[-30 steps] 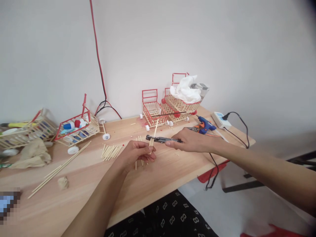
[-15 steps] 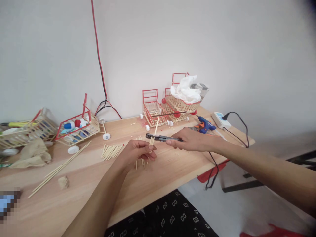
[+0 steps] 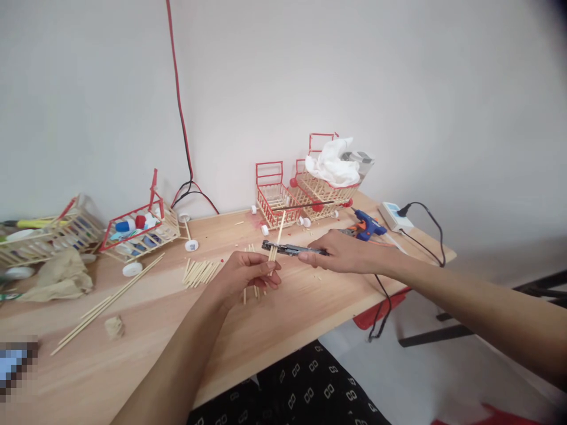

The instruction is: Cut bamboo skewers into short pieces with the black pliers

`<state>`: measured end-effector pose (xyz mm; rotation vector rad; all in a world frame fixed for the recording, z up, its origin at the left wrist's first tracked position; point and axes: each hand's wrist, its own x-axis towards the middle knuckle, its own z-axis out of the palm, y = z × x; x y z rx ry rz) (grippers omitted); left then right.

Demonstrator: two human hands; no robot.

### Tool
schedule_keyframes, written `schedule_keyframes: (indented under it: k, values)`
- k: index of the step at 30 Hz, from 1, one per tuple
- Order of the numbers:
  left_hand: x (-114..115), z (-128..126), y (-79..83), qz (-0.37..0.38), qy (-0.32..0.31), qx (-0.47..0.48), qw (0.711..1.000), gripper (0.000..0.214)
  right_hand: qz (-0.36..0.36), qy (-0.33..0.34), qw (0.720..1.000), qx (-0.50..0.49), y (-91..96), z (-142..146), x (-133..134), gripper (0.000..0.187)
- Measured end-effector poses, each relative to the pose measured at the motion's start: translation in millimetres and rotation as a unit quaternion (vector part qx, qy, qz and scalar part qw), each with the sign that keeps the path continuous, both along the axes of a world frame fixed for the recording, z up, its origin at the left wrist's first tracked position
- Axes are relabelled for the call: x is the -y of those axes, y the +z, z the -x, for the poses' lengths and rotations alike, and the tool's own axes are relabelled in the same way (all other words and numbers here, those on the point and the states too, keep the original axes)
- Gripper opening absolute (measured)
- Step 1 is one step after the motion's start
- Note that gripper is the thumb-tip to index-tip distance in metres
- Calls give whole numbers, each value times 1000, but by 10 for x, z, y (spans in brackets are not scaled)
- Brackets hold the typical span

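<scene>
Between the thumb and fingers of my left hand point(image 3: 250, 273) are a few thin wooden sticks point(image 3: 280, 227), held upright, one reaching higher than the others. My right hand point(image 3: 339, 251) is closed around a dark metal cutting tool point(image 3: 290, 249), which looks like pliers. Its jaws lie across the sticks just above my left fingertips; whether they bite into the wood I cannot tell. Several short cut sticks point(image 3: 201, 273) lie in a row left of my left hand, and a few more rest on the table behind and below its fingers.
Small stick-built carts point(image 3: 277, 203) with red trim stand along the wall, one topped with a white cloth point(image 3: 334, 162). A blue glue gun point(image 3: 370, 225) and a power strip point(image 3: 396, 216) sit at the right. Long sticks point(image 3: 108, 304) and crumpled brown paper point(image 3: 64, 274) lie on the left.
</scene>
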<state>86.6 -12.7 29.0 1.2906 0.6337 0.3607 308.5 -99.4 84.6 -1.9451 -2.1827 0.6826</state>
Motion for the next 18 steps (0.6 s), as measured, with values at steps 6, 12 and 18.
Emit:
schedule_keyframes:
  k: [6, 12, 18]
  values:
    - [13, -1, 13, 2, 0, 11, 1000, 24, 55, -19, 996, -66, 45, -24, 24, 68]
    - [13, 2, 23, 9, 0, 8, 1000, 25, 29, -19, 999, -31, 19, -8, 25, 68]
    - [22, 7, 24, 15, -3, 4, 1000, 26, 3, -12, 1000, 5, -21, 12, 16, 69]
